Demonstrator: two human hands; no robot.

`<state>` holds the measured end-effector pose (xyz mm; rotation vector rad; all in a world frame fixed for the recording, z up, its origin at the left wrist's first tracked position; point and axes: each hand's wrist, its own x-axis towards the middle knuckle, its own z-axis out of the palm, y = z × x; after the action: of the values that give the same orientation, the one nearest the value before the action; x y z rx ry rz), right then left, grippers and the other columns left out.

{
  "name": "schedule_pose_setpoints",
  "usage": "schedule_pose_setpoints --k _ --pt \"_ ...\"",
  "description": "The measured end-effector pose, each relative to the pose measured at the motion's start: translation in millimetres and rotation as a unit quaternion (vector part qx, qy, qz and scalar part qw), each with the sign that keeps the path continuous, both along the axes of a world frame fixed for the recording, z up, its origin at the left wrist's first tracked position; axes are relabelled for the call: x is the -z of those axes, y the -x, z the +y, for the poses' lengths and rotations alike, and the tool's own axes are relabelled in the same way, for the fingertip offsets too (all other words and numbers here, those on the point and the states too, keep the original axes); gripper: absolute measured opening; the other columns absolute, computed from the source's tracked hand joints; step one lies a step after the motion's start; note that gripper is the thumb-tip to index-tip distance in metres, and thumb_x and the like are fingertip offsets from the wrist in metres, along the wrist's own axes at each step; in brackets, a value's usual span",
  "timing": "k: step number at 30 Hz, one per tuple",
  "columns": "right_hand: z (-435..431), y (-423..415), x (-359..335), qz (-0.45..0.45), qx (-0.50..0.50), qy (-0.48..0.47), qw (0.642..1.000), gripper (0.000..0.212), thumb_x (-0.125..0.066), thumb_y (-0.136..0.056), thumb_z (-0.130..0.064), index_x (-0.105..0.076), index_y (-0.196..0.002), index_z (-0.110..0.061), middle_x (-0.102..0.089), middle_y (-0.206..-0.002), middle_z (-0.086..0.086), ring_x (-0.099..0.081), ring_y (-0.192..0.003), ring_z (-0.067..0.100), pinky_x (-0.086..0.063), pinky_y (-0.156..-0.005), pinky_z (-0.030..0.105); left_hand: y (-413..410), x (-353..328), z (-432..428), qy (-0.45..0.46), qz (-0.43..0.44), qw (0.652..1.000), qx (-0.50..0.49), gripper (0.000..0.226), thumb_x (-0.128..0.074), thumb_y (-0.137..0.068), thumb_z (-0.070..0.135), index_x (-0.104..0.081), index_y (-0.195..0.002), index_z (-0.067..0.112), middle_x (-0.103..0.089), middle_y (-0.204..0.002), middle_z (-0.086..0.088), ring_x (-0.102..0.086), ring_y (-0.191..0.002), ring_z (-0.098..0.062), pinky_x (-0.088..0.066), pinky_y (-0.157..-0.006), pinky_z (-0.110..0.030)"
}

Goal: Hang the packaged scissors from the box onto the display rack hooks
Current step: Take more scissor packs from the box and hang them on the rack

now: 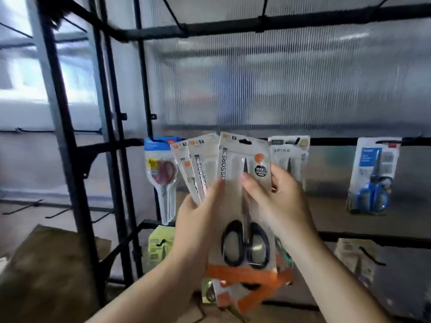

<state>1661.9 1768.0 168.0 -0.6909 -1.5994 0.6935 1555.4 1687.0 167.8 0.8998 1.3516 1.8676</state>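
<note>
A fan of three packaged scissors is raised in front of the display rack. My left hand (198, 220) grips the fan from the left, thumb on the front. The front pack (245, 197) is white with an orange base and holds black-handled scissors. My right hand (277, 199) pinches its right edge, thumb on the front and fingers behind. Two more white packs (198, 164) stick out behind it on the left. The rack's horizontal rail (331, 141) runs just behind the tops of the packs.
On the rail hang a red-handled scissors pack (161, 173) at left, a white pack (291, 157) behind my right hand and a blue-handled pack (373, 176) at right. More packs (161, 245) hang on a lower rail. A brown cardboard box (46, 271) sits lower left.
</note>
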Motion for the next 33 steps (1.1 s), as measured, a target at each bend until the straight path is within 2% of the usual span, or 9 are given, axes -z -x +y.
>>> schedule_pose_setpoints --k 4,7,12,15,18,21,24,28,33 --pt "-5 28 -39 -0.029 -0.019 -0.040 0.999 0.027 -0.068 -0.081 -0.055 -0.058 -0.104 -0.046 -0.065 -0.099 -0.029 -0.058 -0.101 -0.013 -0.043 -0.085 0.008 35 -32 -9 -0.058 0.016 0.998 -0.003 0.035 -0.061 -0.087 0.050 -0.068 -0.111 0.026 -0.075 -0.094 0.014 -0.071 -0.092 -0.009 -0.053 -0.093 -0.036" --pt "-12 45 -71 -0.054 -0.013 -0.074 0.996 0.050 -0.066 -0.084 -0.051 -0.055 -0.130 -0.035 -0.051 -0.101 -0.038 -0.048 -0.103 -0.012 -0.032 -0.075 -0.006 59 -53 -12 -0.098 0.006 0.995 0.013 0.035 -0.067 -0.086 0.050 -0.069 -0.111 0.025 -0.076 -0.091 0.011 -0.073 -0.086 -0.007 -0.055 -0.083 -0.030" --pt "-12 79 -116 -0.078 -0.042 -0.085 0.992 0.033 -0.062 -0.090 -0.040 -0.066 -0.113 -0.015 -0.072 -0.100 0.011 -0.065 -0.098 0.024 -0.048 -0.087 0.026 121 -102 14 -0.091 0.031 0.995 0.007 0.035 -0.050 -0.101 0.025 -0.059 -0.129 0.005 -0.067 -0.117 -0.003 -0.068 -0.092 -0.023 -0.053 -0.075 -0.020" --pt "-9 97 -137 -0.068 -0.064 -0.083 0.992 0.021 -0.062 -0.092 -0.032 -0.066 -0.111 -0.024 -0.073 -0.102 0.006 -0.067 -0.099 0.020 -0.049 -0.093 0.036 144 -121 25 -0.059 0.053 0.995 -0.064 0.039 -0.048 -0.102 0.023 -0.054 -0.134 0.001 -0.060 -0.133 -0.013 -0.057 -0.123 -0.026 -0.045 -0.095 -0.031" --pt "-7 113 -154 -0.038 -0.053 -0.097 0.993 0.055 -0.065 -0.089 -0.035 -0.048 -0.141 -0.027 -0.067 -0.118 0.005 -0.063 -0.110 0.015 -0.048 -0.096 0.024 156 -132 24 -0.085 0.032 0.991 -0.100 0.023 -0.067 -0.090 0.029 -0.072 -0.102 0.009 -0.075 -0.086 0.003 -0.071 -0.086 -0.014 -0.052 -0.070 -0.020" --pt "-16 124 -172 0.010 0.004 -0.173 0.985 0.056 -0.067 -0.087 -0.032 -0.044 -0.137 -0.039 -0.064 -0.097 0.005 -0.061 -0.087 0.013 -0.043 -0.071 0.010 163 -146 6 -0.157 0.078 0.981 -0.085 0.081 -0.059 -0.081 0.068 -0.060 -0.121 -0.003 -0.059 -0.085 0.015 -0.063 -0.097 -0.010 -0.036 -0.052 -0.003" --pt "-26 128 -191 0.062 0.026 -0.233 0.970 0.047 -0.066 -0.088 -0.028 -0.051 -0.132 -0.036 -0.062 -0.091 -0.010 -0.060 -0.079 0.006 -0.046 -0.066 0.010 160 -153 -22 -0.144 0.134 0.972 -0.128 0.030 -0.063 -0.090 0.039 -0.061 -0.076 0.012 -0.057 -0.044 0.013 -0.054 -0.045 0.006 -0.034 -0.038 -0.008" --pt "-32 133 -219 0.078 0.034 -0.275 0.958 0.045 -0.064 -0.091 -0.021 -0.054 -0.135 -0.025 -0.056 -0.103 -0.029 -0.058 -0.085 -0.011 -0.044 -0.071 0.003 166 -160 -41 -0.194 0.176 0.951 -0.167 0.020 -0.065 -0.087 0.036 -0.069 -0.079 0.018 -0.072 -0.068 0.005 -0.061 -0.055 0.002 -0.039 -0.044 -0.007" --pt "-20 146 -244 0.047 0.056 -0.284 0.956 0.036 -0.060 -0.095 -0.017 -0.058 -0.131 -0.024 -0.060 -0.109 -0.015 -0.056 -0.087 -0.006 -0.044 -0.075 0.007 185 -171 -53 -0.227 0.196 0.929 -0.219 0.021 -0.065 -0.086 0.036 -0.067 -0.079 0.017 -0.069 -0.065 0.006 -0.062 -0.061 0.005 -0.040 -0.050 -0.013"
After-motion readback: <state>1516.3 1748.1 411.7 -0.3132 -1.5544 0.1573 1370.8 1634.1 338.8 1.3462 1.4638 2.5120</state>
